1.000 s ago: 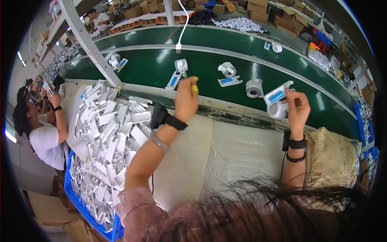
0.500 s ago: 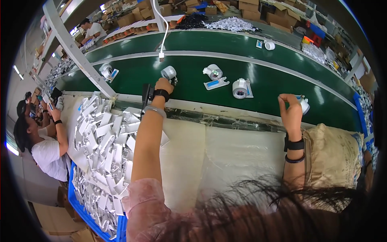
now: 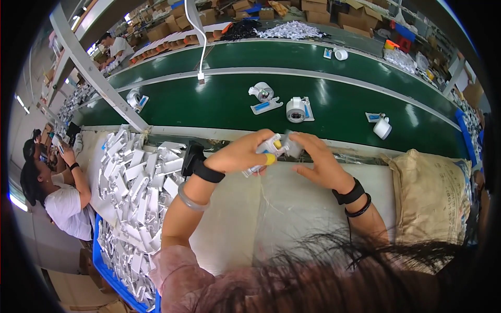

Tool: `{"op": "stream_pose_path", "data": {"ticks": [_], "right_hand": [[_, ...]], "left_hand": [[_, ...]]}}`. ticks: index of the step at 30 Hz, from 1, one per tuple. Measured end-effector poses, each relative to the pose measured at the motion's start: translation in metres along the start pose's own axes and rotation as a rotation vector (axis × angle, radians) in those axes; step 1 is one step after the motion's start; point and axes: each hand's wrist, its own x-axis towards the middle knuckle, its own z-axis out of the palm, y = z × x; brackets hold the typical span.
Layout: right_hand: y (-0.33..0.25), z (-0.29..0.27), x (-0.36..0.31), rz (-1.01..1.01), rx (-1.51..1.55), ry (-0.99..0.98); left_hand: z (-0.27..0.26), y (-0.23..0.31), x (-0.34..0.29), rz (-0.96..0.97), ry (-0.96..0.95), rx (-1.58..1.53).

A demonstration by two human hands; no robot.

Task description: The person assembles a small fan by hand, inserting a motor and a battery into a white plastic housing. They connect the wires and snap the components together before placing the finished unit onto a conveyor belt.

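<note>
Over the near edge of the belt, my left hand (image 3: 242, 154) is closed around a white lamp part (image 3: 270, 143) with yellow bits on it; its lower end sticks out below my fingers. My right hand (image 3: 322, 164) faces it with fingers stretched and the thumb apart. Beside the right fingertips is a grey, blurred block (image 3: 294, 147); whether it joins the white part is unclear. On the green belt (image 3: 209, 112) lie white round lamp heads with flat blue-marked pieces: one pair (image 3: 263, 93), another lamp head (image 3: 296, 110), and one farther right (image 3: 382, 128).
A blue bin (image 3: 99, 255) at the left overflows with white plastic brackets (image 3: 138, 193). A brown sack (image 3: 430, 203) lies at the right on the plastic-covered bench (image 3: 292, 208). A white cable (image 3: 202, 52) hangs over the belt. Another person (image 3: 62, 203) works at far left.
My left hand has come back from the belt, the lamp head there gone from its place. My right hand has left the right-hand lamp head and moved left, beside my left hand.
</note>
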Motion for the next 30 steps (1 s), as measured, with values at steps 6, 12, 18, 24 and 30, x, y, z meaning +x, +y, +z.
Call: {"op": "stream_pose_path", "data": {"ticks": [6,12,18,24,30], "right_hand": [[0.008,-0.005,-0.003,0.167,0.383,-0.305],[0.014,-0.014,-0.010,0.420,0.701,-0.361],[0.009,-0.009,-0.015,0.576,1.044,-0.397],[0.000,-0.013,-0.008,0.563,1.100,-0.562],[-0.011,-0.003,-0.008,0.665,0.709,-0.399]], "left_hand": [[0.019,0.010,-0.009,0.053,-0.189,0.038],[0.026,-0.017,-0.005,0.074,0.097,0.226],[0.039,-0.036,-0.002,0.123,0.217,0.172],[0.050,-0.013,-0.015,0.382,0.403,0.748],[0.042,-0.002,-0.021,0.166,0.269,0.249]]}}
